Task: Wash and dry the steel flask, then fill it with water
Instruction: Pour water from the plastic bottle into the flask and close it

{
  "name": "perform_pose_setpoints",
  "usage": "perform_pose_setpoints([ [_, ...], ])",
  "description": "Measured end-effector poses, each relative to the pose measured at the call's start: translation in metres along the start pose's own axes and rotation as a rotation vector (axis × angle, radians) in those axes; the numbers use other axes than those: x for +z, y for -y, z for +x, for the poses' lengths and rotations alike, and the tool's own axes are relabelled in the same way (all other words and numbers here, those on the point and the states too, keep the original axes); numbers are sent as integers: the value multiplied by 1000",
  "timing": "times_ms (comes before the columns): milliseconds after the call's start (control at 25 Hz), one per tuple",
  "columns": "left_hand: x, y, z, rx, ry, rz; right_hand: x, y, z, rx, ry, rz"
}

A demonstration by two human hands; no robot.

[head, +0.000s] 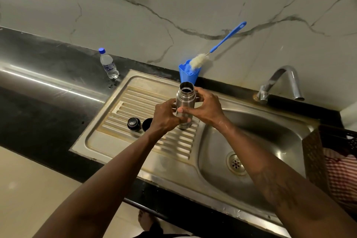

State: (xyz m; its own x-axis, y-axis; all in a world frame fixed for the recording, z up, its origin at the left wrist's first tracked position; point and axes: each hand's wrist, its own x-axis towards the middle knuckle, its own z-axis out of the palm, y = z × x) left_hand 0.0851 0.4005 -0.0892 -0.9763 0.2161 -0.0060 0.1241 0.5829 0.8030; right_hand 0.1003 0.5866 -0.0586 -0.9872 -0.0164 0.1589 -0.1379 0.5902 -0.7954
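The steel flask (185, 100) stands upright on the ribbed drainboard (135, 102) of the sink, its mouth uncovered. My left hand (164, 116) grips its lower body from the left. My right hand (204, 106) wraps round its middle from the right, thumb across the front. Two dark parts lie on the drainboard to the left: a black stopper (133, 123) and a black cap (147, 124) partly hidden behind my left hand.
A blue bottle brush (214, 48) leans in a blue holder (187, 73) against the marble wall. A plastic water bottle (109, 63) stands on the black counter. The tap (280, 85) overhangs the basin (270, 141). A brown basket (328, 160) with striped cloth sits at right.
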Motion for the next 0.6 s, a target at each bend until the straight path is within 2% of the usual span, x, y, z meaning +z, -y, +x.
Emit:
perform_pose_setpoints([
  [160,-4,4,-1,3,47,45,-4,5,-2,17,33,-24],
  [320,-27,6,2,5,9,65,-11,23,4,-1,-12,-47],
  [440,-65,9,10,-19,-186,12,-16,58,13,-123,-65,-142],
  [600,-129,33,40,-151,-487,57,3,100,38,-427,-180,-324],
])
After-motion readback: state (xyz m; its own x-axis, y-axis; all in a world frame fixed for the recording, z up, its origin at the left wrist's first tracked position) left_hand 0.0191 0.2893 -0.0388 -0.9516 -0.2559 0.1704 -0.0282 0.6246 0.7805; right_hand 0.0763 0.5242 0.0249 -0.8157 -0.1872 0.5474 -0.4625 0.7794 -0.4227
